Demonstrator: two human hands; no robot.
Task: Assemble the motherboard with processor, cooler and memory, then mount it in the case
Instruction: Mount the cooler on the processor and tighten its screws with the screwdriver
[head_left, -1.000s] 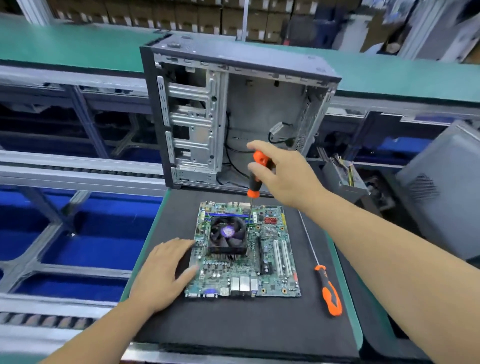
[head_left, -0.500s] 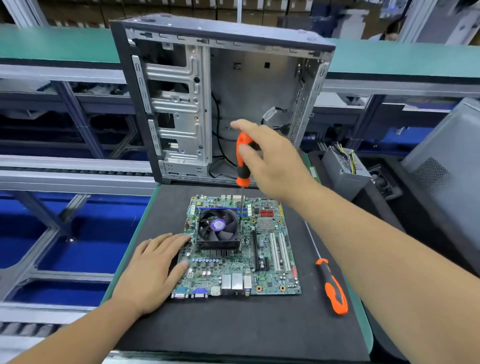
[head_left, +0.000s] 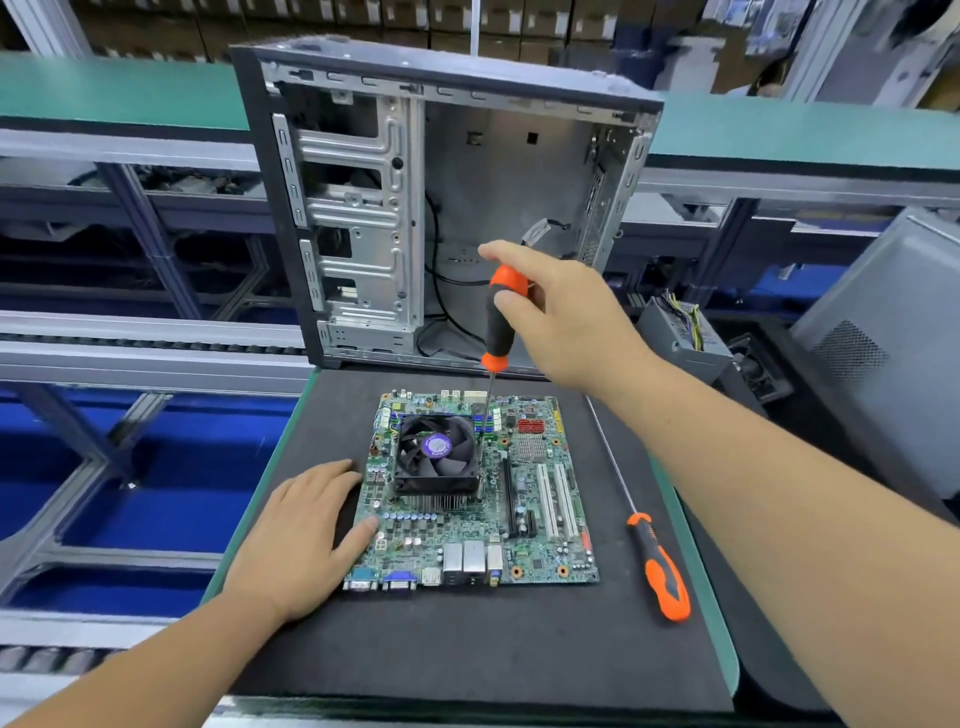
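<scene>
A green motherboard lies flat on a black mat. A black cooler with a purple hub sits on its upper left part. My right hand grips the orange and black handle of a screwdriver, held upright, its shaft running down to the cooler's far right corner. My left hand lies flat, fingers apart, on the mat and the board's left edge. Behind the mat stands the open case, upright, its empty inside facing me.
A second, long-shafted orange screwdriver lies on the mat to the right of the board. A power supply and a grey case panel sit at the right. Conveyor rails with blue gaps run along the left.
The view has shifted, so the case and board sit lower and larger in frame. My right hand keeps the screwdriver upright at the cooler's right side. My left hand stays at the board's left edge.
</scene>
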